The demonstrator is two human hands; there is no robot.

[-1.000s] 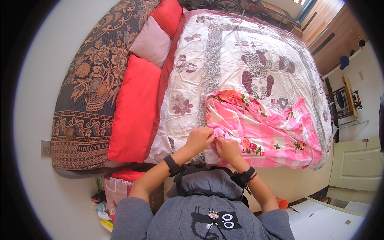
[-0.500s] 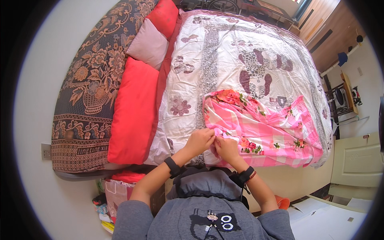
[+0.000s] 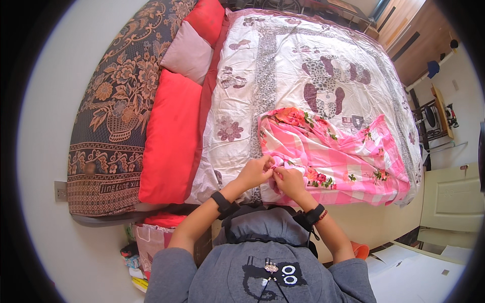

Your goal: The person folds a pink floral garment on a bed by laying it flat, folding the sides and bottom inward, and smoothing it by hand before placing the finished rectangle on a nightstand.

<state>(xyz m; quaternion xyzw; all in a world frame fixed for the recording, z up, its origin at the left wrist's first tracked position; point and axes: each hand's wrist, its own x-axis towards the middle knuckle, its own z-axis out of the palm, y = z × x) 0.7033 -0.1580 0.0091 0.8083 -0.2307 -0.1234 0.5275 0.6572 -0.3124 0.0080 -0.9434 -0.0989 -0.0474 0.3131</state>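
A pink-and-white checked cloth with flower prints lies rumpled on the near right part of the bed. At its near left edge my left hand pinches a gathered bit of the fabric. My right hand is closed on the same edge, fingertips almost touching those of the left. Fingers cover the exact spot they grip, so small details there cannot be made out. Under the cloth, a white bedspread with grey and plum patterns covers the bed.
A long red pillow, a pale pink pillow and another red pillow line the bed's left side against a dark flowered headboard. Bags stand at the lower left. An orange bin sits by my right elbow.
Both hands stay at the cloth's edge; the left fingers have risen slightly and shifted their pinch. The whole view has moved a little.
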